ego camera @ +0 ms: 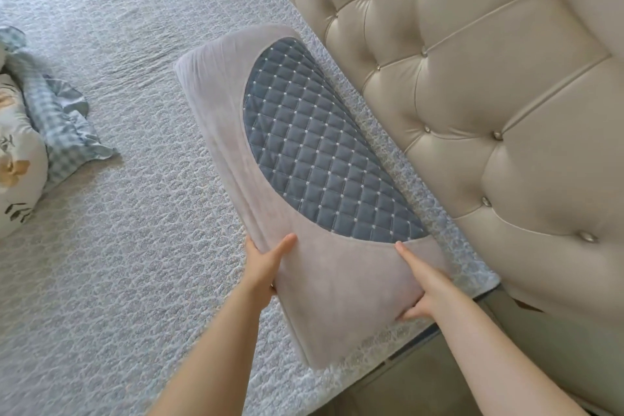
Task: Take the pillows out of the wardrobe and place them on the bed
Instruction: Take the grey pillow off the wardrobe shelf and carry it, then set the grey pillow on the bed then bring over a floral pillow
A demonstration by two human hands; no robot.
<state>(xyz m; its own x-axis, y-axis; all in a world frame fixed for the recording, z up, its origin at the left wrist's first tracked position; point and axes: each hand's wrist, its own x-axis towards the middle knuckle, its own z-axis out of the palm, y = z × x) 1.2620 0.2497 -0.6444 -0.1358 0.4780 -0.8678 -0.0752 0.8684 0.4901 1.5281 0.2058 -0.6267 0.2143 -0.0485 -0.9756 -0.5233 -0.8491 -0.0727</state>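
Observation:
A long grey pillow [219,118] with a quilted blue oval panel lies lengthwise on the bed [118,263], close alongside the headboard. My left hand [266,267] grips its near left edge, thumb on top and fingers underneath. My right hand [425,284] holds the near right edge the same way. The bed has a pale blue quilted cover. The wardrobe is out of view.
A beige tufted headboard [472,94] with metal buttons runs along the right. At the far left of the bed lies a floral pillow [17,162] with a blue checked ruffled cloth [64,125] beside it. The bed's near corner [486,284] ends beside the headboard.

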